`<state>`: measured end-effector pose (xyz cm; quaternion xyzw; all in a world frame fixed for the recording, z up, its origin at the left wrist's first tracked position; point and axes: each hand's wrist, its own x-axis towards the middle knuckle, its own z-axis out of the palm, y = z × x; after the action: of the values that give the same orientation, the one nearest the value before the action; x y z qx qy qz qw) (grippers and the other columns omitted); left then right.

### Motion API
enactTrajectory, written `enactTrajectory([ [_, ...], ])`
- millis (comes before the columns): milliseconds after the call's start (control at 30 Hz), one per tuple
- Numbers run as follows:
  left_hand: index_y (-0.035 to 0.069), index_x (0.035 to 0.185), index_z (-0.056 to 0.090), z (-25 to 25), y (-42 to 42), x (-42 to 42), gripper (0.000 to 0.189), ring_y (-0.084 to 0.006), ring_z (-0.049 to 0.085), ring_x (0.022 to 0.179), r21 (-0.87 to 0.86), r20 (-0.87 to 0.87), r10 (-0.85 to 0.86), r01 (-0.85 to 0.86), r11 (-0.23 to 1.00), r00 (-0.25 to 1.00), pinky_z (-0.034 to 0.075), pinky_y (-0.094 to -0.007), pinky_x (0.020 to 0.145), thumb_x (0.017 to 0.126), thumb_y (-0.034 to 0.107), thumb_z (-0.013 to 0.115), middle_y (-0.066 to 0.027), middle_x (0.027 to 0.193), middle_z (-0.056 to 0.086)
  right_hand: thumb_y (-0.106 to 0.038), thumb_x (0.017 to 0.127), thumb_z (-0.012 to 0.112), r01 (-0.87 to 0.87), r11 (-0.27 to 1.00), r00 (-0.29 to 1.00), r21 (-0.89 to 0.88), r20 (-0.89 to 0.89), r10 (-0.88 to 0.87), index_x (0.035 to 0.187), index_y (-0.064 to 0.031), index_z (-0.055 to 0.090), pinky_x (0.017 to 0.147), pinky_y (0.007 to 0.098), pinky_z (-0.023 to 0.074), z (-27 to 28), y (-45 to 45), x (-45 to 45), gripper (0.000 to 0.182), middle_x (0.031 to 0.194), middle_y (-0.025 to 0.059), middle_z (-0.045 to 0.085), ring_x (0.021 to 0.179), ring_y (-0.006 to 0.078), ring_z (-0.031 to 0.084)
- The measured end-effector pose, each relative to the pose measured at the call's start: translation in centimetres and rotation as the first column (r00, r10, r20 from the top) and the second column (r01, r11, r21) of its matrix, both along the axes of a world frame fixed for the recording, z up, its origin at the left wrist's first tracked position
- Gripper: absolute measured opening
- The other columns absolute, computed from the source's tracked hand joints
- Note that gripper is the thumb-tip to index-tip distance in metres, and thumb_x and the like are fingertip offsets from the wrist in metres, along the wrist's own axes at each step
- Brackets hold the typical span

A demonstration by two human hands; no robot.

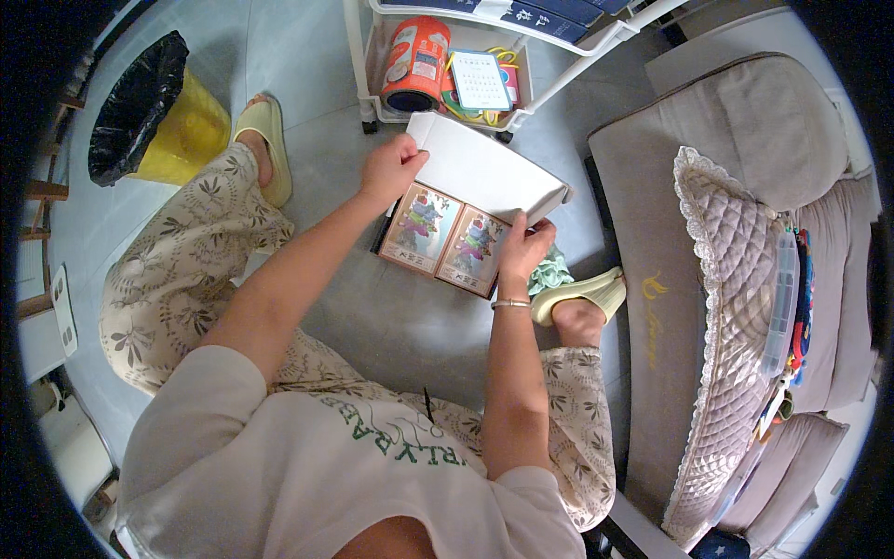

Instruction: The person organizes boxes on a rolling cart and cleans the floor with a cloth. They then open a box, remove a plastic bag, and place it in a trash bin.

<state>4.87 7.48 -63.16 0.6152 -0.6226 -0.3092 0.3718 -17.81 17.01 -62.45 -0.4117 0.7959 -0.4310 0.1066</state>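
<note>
A hinged cardboard box stands on the floor between my feet, its lid (pixel 482 164) raised and showing a plain white inner face. Inside lie two illustrated items side by side, a left one (pixel 421 227) and a right one (pixel 473 251); both have colourful figures and writing on their fronts, and they look like books or small boxes. My left hand (pixel 392 168) pinches the lid's left edge. At the lid's lower right corner, my right hand (pixel 525 246) holds the edge between thumb and fingers. A pale green crumpled cloth (pixel 552 271) lies just beyond my right hand.
A white rolling cart (pixel 356 56) carries an orange canister (pixel 418 63) and a printed card (pixel 482 80) on its lower shelf. To the left is a yellow bin (pixel 185 133) with a black liner. A grey sofa (pixel 663 293) with a quilted cover (pixel 733 279) borders the right.
</note>
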Motion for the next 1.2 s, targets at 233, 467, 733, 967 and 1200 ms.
enactTrajectory([
  [233,0.004,0.088,0.062,-1.8,-0.6,0.5,0.011,-0.0220,0.061,0.074,-0.038,0.090,-0.289,0.293,0.955,0.953,0.049,-0.0330,0.069,0.078,0.009,0.062,-0.0101,0.080,0.061,-0.035,0.081,0.061,-0.008,0.980,1.000,0.201,-0.007,0.009,0.084,0.0056,0.057,0.067,0.0424,0.0469,-2.3,-3.3,-2.6,0.041,0.076,0.0214,0.062,0.070,0.0367,0.061],
  [467,0.009,0.084,0.064,-2.1,1.9,0.4,0.010,-0.0267,0.059,0.078,-0.110,0.352,-0.383,0.444,0.889,0.854,0.049,-0.0365,0.069,0.075,0.011,0.061,-0.0074,0.084,0.057,-0.024,0.079,0.068,-0.084,0.995,0.903,-0.057,0.418,0.100,0.092,0.0020,0.055,0.068,0.0323,0.0470,-4.7,-0.8,-3.0,0.032,0.084,0.0117,0.063,0.073,0.0211,0.059],
  [733,0.009,0.076,0.058,-2.5,3.2,1.9,0.006,-0.0283,0.058,0.072,-0.074,0.233,-0.290,0.314,0.947,0.928,0.047,-0.0390,0.063,0.074,0.014,0.061,-0.0066,0.084,0.057,-0.004,0.082,0.061,0.068,0.989,0.782,-0.132,0.623,0.030,0.099,-0.0010,0.053,0.067,0.0210,0.0419,-4.0,5.4,-1.9,0.019,0.086,0.0013,0.055,0.076,0.0089,0.050],
  [967,0.006,0.081,0.053,-2.3,4.3,2.7,0.027,-0.0276,0.058,0.070,0.140,0.236,-0.289,0.262,0.955,0.928,0.046,-0.0389,0.063,0.067,0.020,0.071,-0.0093,0.081,0.058,0.000,0.078,0.062,0.101,0.992,0.830,-0.081,0.556,-0.039,0.102,0.0009,0.056,0.070,0.0217,0.0430,-5.8,8.7,-1.6,0.025,0.087,0.0026,0.057,0.076,0.0101,0.052],
  [1200,0.004,0.085,0.053,-4.2,4.9,3.6,0.030,-0.0258,0.061,0.069,0.184,0.069,-0.229,0.213,0.959,0.971,0.048,-0.0369,0.063,0.067,0.019,0.071,-0.0102,0.074,0.062,-0.007,0.072,0.067,-0.090,0.995,0.902,0.031,0.426,0.068,0.108,0.0026,0.055,0.074,0.0302,0.0484,-5.3,8.6,-1.2,0.039,0.086,0.0098,0.063,0.077,0.0178,0.059],
])
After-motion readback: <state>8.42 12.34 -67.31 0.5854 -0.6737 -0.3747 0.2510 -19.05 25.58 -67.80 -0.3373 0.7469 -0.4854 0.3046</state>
